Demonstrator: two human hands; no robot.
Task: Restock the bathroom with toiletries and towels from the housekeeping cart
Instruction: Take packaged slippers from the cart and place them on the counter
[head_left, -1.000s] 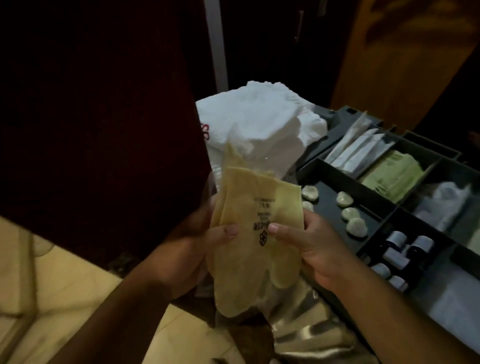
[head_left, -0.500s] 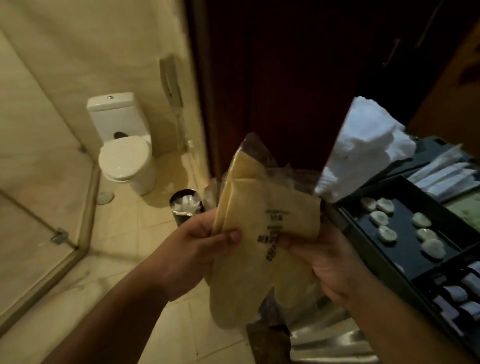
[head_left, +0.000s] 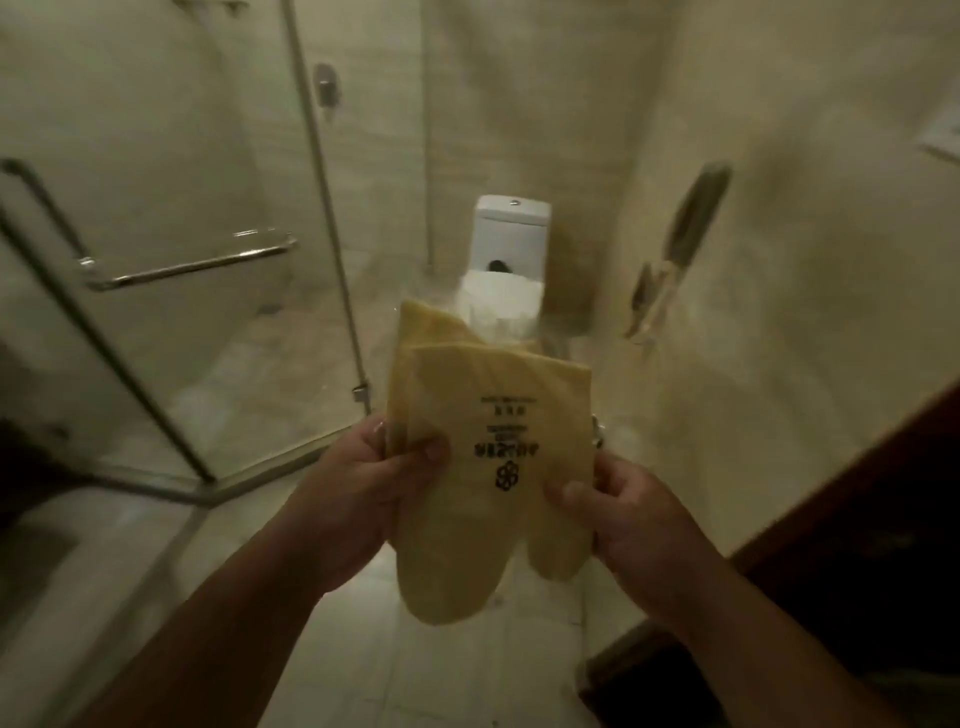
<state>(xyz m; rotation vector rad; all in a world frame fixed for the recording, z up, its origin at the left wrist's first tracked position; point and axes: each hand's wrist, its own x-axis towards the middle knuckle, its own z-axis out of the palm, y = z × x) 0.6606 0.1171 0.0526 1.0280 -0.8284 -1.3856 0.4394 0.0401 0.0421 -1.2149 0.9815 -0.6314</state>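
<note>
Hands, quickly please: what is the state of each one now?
Left hand: grips the yellow packet at its left edge.
Right hand: pinches the same packet at its right edge.

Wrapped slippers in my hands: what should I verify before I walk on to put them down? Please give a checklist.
1. Left hand grips the wrapped slippers at their left edge: ok.
2. Right hand pinches the right edge: ok.
3. Clear wrapper intact: cannot tell.
4. Printed logo upright: not ok, it is upside down.
5. Floor towards the toilet free: cannot tell, the slippers hide part of it.
</note>
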